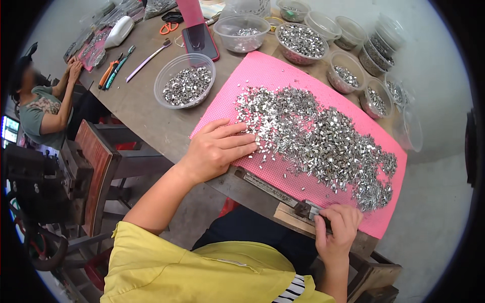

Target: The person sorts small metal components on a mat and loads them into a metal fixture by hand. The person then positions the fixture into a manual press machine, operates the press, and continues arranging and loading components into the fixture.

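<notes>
The head camera looks down on a worn brown bench where a pink mat lies slanted across the near right part, its lower edge hanging over the bench's near edge. Spread over most of the mat is a loose heap of small metal clips, silvery and shiny, short bent pieces lying in every direction, thickest in the middle and thinning toward the mat's near edge. The left hand rests palm down on the mat's left corner, fingers stretched and slightly spread, the fingertips touching the edge of the heap and holding nothing. The right hand is at the mat's near edge, fingers curled shut around a small dark metal tool that sits on a wooden block at the bench's near edge. Behind the mat, toward the far edge, stand clear plastic bowls: one bowl left of the mat holds the same silvery pieces, and a row of bowls curves along the far right edge. Another person sits at the bench's left end.
</notes>
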Demonstrator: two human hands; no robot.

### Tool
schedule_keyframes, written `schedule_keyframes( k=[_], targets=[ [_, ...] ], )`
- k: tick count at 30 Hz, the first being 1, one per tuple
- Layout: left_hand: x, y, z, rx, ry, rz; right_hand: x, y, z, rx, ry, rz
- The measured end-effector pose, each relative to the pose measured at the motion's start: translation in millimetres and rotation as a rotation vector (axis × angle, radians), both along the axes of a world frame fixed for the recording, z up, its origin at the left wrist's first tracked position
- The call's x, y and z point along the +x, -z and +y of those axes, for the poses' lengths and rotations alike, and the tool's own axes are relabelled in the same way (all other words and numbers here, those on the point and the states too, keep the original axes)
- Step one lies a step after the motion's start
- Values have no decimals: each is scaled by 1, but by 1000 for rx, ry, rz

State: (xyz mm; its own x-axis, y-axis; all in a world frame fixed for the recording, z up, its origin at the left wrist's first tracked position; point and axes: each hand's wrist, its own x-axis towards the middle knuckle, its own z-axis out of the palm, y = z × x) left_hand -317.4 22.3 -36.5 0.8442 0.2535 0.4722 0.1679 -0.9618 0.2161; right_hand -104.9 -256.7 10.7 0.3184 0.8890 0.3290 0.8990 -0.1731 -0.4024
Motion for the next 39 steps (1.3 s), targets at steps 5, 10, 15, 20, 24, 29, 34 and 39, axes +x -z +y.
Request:
schedule_keyframes(
  k=[5, 10, 15, 20, 24, 29, 34, 39],
  targets=[
    [-16, 8, 6, 31, -64, -84, 4, -3, 4, -33, -14, -14],
    [-24, 12, 6, -1, -84, -162, 4, -8, 14, -40, -48, -34],
    [-21, 9, 6, -117, -103, -248, -1, -11, 25, -54, -84, -52],
    [-18, 6, 4, -130, -54, -200, -7, -11, 32, -61, -122, -63],
    [-11, 6, 3, -116, -39, -175, -11, -6, 34, -72, -134, -37],
    [-14, 5, 9, -90, -11, -189, -16, -4, 41, -71, -128, -23],
    [-17, 8, 8, -122, -37, -203, -16, -4, 43, -80, -119, -11],
    [-15, 6, 10, -173, -59, -150, -14, -4, 45, -70, -110, -8]
  ],
)
